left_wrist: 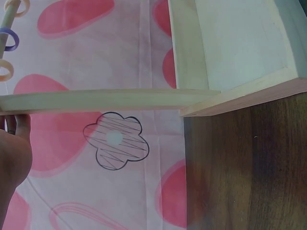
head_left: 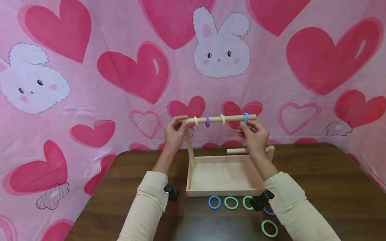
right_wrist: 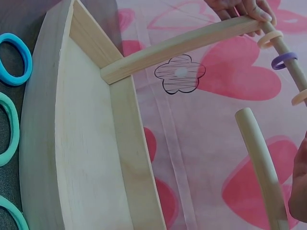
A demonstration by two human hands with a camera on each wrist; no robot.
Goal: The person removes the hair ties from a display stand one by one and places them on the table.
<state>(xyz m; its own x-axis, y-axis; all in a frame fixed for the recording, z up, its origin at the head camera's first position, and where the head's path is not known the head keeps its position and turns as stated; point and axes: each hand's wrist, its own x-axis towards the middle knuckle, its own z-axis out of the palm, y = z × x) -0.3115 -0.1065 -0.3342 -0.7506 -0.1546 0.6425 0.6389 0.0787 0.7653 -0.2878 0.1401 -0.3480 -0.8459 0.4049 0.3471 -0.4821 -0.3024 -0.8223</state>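
Observation:
A wooden rod runs level from the top of a slanted wooden post, which rises from the left side of a shallow wooden tray. My left hand grips the corner where the rod meets the post. Around the rod hang a peach ring, a purple ring, another peach ring and, near the free right end, a blue ring. My right hand pinches this blue ring from below. The right wrist view does not show that ring.
A lower rod extends left from a short post on the tray's right side. Before the tray lie a blue ring, green rings and a purple ring partly behind the right wrist camera. A patterned pink cloth hangs behind the table.

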